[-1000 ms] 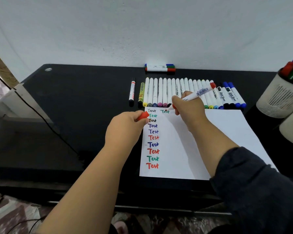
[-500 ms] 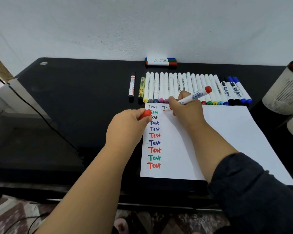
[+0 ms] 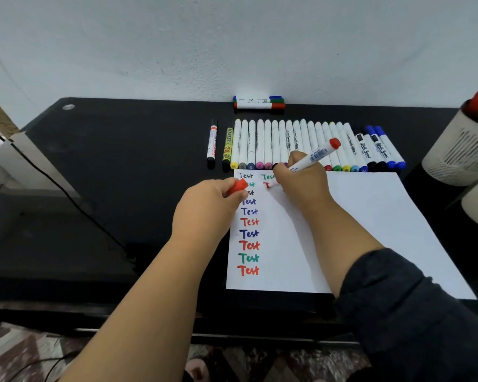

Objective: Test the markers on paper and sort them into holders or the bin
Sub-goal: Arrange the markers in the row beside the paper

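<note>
One sheet of paper [image 3: 342, 230] is lying on the black table [image 3: 122, 161]. Its left column is carrying ten "Test" words; the second, third and fourth are partly hidden behind the left hand [image 3: 207, 208]. A second column is showing one green word and, under it, a red stroke beside the right fingers.

The right hand [image 3: 301, 183] is gripping one white marker with a red end [image 3: 315, 155]; its fingers are curled round the barrel, and the tip is hidden behind them, so contact with the paper cannot be confirmed. The left hand's fingers are clenched on one red cap [image 3: 238, 186], just over the sheet's left edge.

Beyond the right fingers, a row of white markers [image 3: 260, 144] is lying side by side, roughly seventeen; several are covered by the hand, so the count is uncertain. To their right are four whiteboard markers [image 3: 375, 150]; to their left are two separate markers [image 3: 213, 144].

Three stacked markers [image 3: 258, 102] are lying against the wall. One mesh holder [image 3: 458, 153] is cut off at the right edge; its contents cannot be counted.
</note>
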`<action>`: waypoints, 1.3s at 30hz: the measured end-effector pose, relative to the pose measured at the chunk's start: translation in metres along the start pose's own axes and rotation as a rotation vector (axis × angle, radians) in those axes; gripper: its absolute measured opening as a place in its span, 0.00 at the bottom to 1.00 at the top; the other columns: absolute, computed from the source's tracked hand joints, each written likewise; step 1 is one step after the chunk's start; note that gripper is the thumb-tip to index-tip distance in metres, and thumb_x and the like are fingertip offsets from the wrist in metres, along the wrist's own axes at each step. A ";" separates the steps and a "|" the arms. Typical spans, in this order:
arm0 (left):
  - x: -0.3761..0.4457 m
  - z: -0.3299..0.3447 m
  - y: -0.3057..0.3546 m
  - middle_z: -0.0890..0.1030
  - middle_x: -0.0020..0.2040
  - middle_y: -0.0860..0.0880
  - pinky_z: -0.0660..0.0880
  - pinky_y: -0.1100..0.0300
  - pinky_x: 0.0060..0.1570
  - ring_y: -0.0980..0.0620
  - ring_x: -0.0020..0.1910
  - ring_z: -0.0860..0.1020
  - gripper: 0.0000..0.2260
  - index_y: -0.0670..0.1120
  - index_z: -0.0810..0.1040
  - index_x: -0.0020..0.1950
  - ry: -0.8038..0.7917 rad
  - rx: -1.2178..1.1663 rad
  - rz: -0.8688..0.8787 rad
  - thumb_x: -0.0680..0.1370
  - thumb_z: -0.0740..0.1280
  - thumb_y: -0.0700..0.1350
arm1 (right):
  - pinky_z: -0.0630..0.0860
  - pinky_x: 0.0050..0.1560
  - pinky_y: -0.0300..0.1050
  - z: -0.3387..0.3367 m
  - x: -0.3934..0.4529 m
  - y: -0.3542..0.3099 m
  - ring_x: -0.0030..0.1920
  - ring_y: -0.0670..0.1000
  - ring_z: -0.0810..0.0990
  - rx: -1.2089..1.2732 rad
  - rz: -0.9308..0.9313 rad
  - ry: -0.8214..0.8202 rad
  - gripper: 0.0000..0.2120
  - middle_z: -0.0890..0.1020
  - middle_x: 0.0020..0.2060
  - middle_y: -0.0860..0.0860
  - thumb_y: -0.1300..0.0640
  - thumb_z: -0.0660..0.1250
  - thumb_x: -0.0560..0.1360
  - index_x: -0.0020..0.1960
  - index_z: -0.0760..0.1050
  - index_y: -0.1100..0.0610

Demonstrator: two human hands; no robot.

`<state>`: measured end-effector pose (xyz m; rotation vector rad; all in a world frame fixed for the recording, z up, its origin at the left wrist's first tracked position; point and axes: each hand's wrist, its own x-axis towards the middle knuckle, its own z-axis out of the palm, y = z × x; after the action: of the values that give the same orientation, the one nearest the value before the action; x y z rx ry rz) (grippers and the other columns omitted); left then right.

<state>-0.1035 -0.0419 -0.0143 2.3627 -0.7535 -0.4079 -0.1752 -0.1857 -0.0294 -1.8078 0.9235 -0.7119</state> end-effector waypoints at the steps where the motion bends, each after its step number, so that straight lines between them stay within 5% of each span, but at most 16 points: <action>1: 0.000 0.000 0.000 0.78 0.58 0.57 0.68 0.65 0.37 0.60 0.42 0.71 0.19 0.59 0.69 0.69 0.001 -0.002 -0.001 0.78 0.62 0.56 | 0.60 0.29 0.38 -0.001 0.000 0.000 0.30 0.49 0.62 0.003 0.001 0.005 0.17 0.62 0.27 0.50 0.61 0.63 0.73 0.32 0.56 0.54; 6: 0.000 -0.001 0.000 0.77 0.62 0.56 0.68 0.62 0.43 0.58 0.47 0.71 0.19 0.58 0.69 0.70 -0.004 -0.005 -0.009 0.78 0.62 0.56 | 0.57 0.24 0.32 -0.001 0.000 0.000 0.27 0.46 0.61 -0.006 0.007 0.048 0.17 0.62 0.27 0.49 0.62 0.62 0.74 0.32 0.56 0.55; 13: -0.002 -0.001 0.002 0.77 0.62 0.55 0.68 0.63 0.39 0.58 0.46 0.70 0.20 0.58 0.69 0.70 -0.009 -0.004 -0.006 0.78 0.62 0.55 | 0.58 0.26 0.35 -0.001 0.000 -0.001 0.28 0.46 0.61 -0.026 0.008 0.039 0.17 0.62 0.27 0.49 0.62 0.62 0.74 0.32 0.57 0.55; 21: -0.004 -0.003 0.004 0.77 0.62 0.54 0.75 0.56 0.54 0.53 0.55 0.76 0.20 0.57 0.69 0.70 -0.030 -0.021 -0.024 0.78 0.63 0.55 | 0.57 0.24 0.33 -0.002 -0.001 0.000 0.26 0.44 0.60 -0.039 0.002 0.085 0.17 0.62 0.26 0.48 0.63 0.61 0.73 0.31 0.56 0.54; 39: -0.003 -0.003 0.002 0.77 0.60 0.55 0.70 0.63 0.41 0.58 0.46 0.72 0.20 0.58 0.69 0.70 -0.035 -0.026 -0.020 0.78 0.63 0.56 | 0.60 0.30 0.38 -0.002 0.000 0.001 0.27 0.45 0.61 0.020 0.035 0.130 0.16 0.62 0.27 0.48 0.63 0.60 0.74 0.32 0.57 0.54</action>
<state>-0.1056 -0.0402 -0.0108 2.3455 -0.7368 -0.4657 -0.1771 -0.1875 -0.0292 -1.7395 1.0277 -0.8215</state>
